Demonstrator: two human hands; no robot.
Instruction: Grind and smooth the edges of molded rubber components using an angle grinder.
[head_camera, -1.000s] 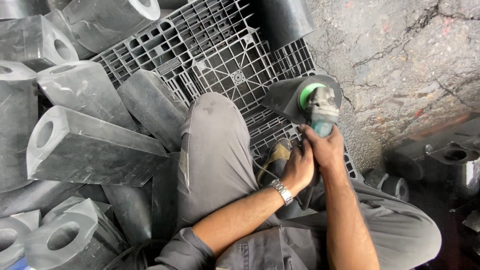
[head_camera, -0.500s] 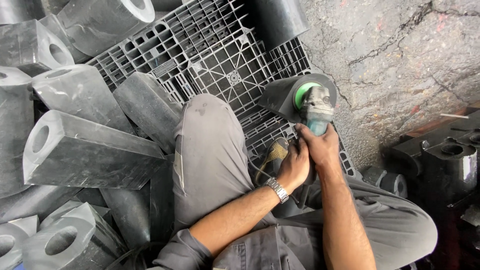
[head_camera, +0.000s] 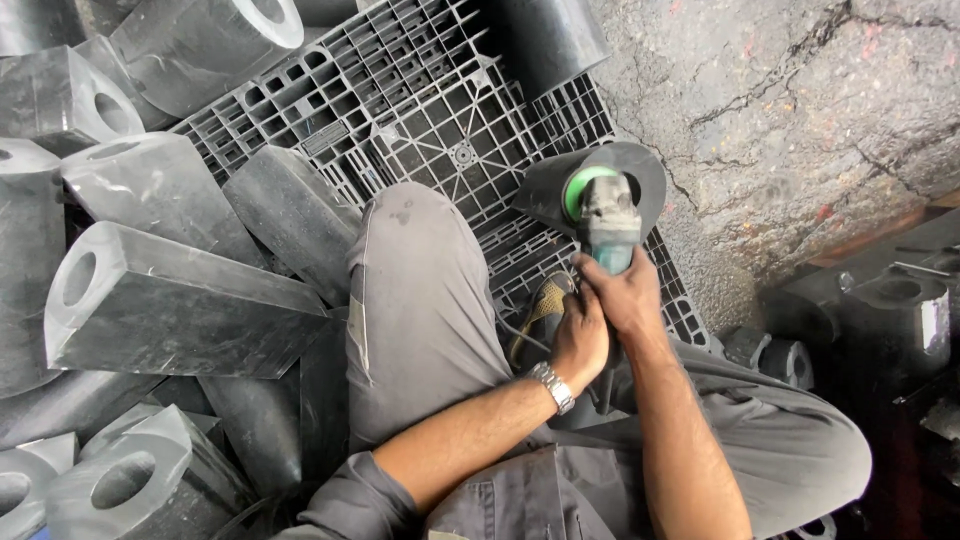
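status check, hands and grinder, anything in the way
Right hand and left hand grip teal angle grinder. Disc on dark hollow block. Nothing blocking.
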